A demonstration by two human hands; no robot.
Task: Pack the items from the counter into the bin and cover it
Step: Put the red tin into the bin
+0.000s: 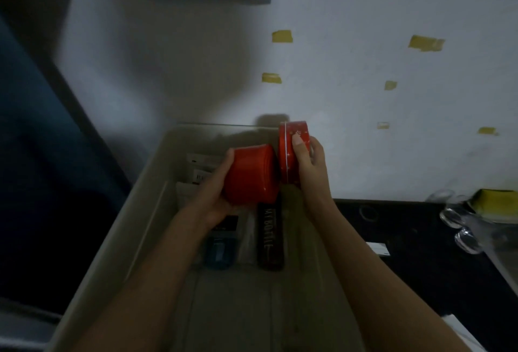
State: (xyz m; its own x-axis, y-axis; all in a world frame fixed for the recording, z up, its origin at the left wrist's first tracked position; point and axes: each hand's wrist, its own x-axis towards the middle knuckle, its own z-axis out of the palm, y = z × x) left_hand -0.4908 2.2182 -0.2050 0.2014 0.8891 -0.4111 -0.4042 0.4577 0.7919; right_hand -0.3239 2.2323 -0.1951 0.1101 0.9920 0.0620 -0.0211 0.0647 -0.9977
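Note:
Over the pale grey bin [145, 191] my left hand [214, 186] grips a red round container [251, 173] held on its side. Beside it my right hand [308, 166] grips a red round tin [291, 152] with small white marks, standing on edge at the bin's far right corner. The two red items nearly touch. Inside the bin lie a dark bottle [269, 235] with lettering, a blue packet [220, 252], a clear bag [248, 235] and white packets [200, 170]. My forearms hide part of the bin's floor.
A black counter [420, 242] runs to the right of the bin, with clear glass pieces [459, 225] and a yellow sponge-like item [496, 201] at its far right. A white wall with yellow tape scraps [281, 36] stands behind. A dark blue surface [42, 155] lies left.

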